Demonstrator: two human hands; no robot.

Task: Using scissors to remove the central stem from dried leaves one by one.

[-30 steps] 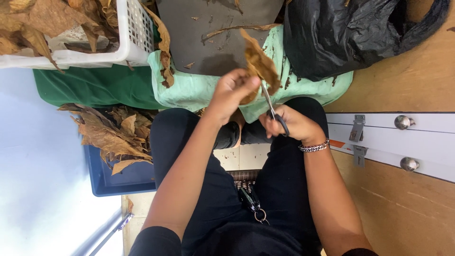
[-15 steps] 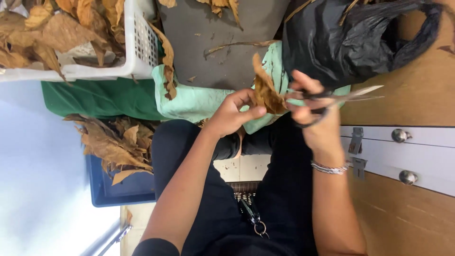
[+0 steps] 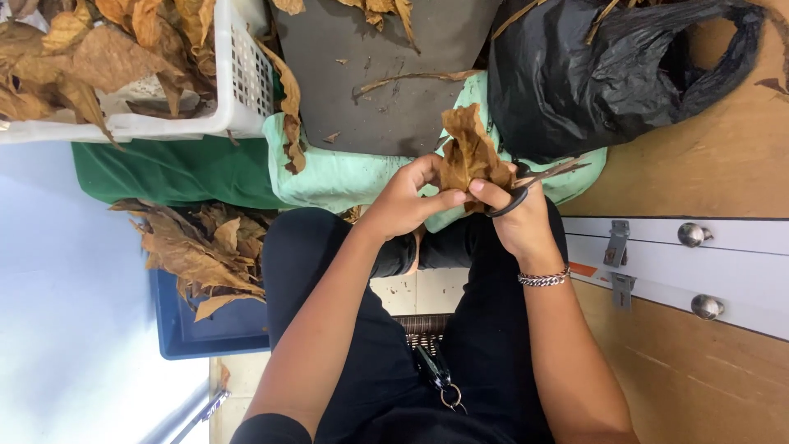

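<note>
Frame centre: left hand (image 3: 403,205) & right hand (image 3: 514,215) both pinch a crumpled dry brown leaf (image 3: 470,154); right also grips black-handled scissors (image 3: 526,191), blades near fingers. Brittle leaf may tear, or blades nick fingertips if grip slips.

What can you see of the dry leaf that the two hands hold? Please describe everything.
The dry leaf is brown, crumpled and brittle-looking, with curled, ragged edges. It stands upright above the lap, in front of the black bag. The left hand pinches its lower edge; the right hand, which also carries scissors, grips its base.
</note>
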